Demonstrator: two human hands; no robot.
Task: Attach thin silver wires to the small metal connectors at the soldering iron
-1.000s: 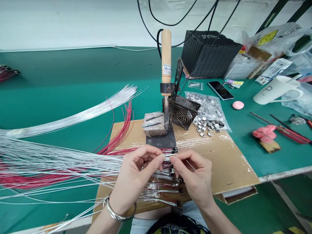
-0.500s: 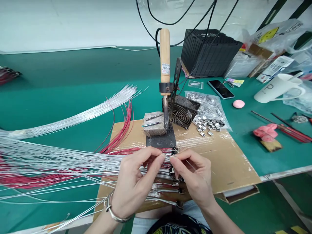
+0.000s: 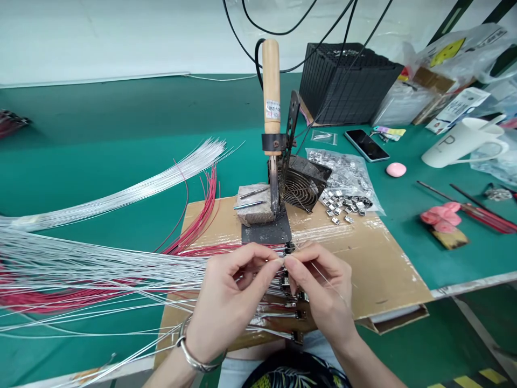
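Observation:
My left hand (image 3: 238,291) is closed in a pinch above a bundle of white wires (image 3: 121,264); what its fingertips hold is too small to make out. Its thumb and index finger almost touch those of my right hand (image 3: 323,285), which pinches a thin pale wire (image 3: 323,276) that runs back across the palm. Beneath both hands lies a row of small dark metal connectors (image 3: 298,315) with wires attached, partly hidden by my fingers. Red wires (image 3: 200,215) run beside the white ones on a cardboard sheet (image 3: 363,264).
Just beyond my hands, a soldering iron (image 3: 271,97) stands tip-down beside a stone block (image 3: 254,207) and a small black fan (image 3: 301,188). Loose metal connectors (image 3: 343,205) spill from a plastic bag (image 3: 343,167). Farther right are a phone (image 3: 367,145) and a white mug (image 3: 460,145).
My left hand has shifted slightly right, so its fingertips now nearly meet those of my right hand. The view has tilted a little; both pinches stay closed.

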